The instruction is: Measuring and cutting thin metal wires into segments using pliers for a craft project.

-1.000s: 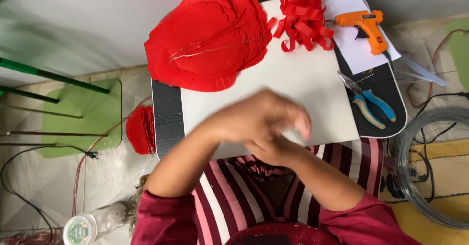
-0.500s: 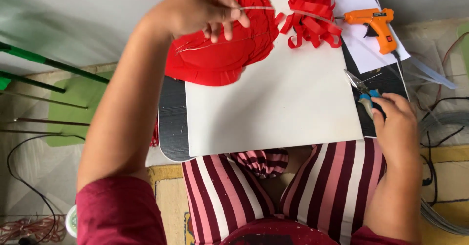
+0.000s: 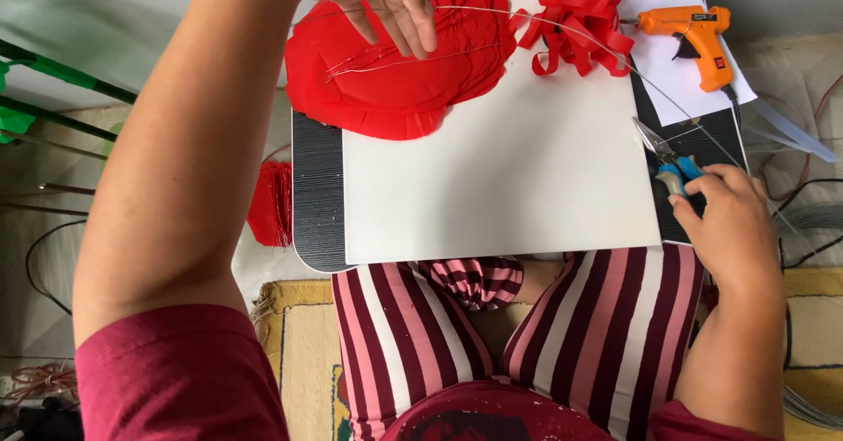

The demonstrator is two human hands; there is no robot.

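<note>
My left hand [image 3: 382,2] reaches over the stack of red scalloped paper [image 3: 395,81] at the far edge of the white board [image 3: 500,177] and pinches a thin silver wire [image 3: 580,37]. The wire runs right, across a pile of red paper strips [image 3: 580,15], toward the blue-handled pliers [image 3: 667,160]. My right hand [image 3: 733,230] rests on the pliers' handles at the board's right edge, fingers curled over them. More thin wires lie on the red paper under my left hand.
An orange glue gun [image 3: 694,37] lies on white paper at the far right. The board sits on a black lap desk [image 3: 312,195]. A folded red paper piece [image 3: 272,204] lies on the floor at left, green rods [image 3: 53,90] beyond it, wire coils at right.
My hands left the board's near edge: the left went up to the red paper and took the wire, the right went to the pliers. The wire now stretches further right.
</note>
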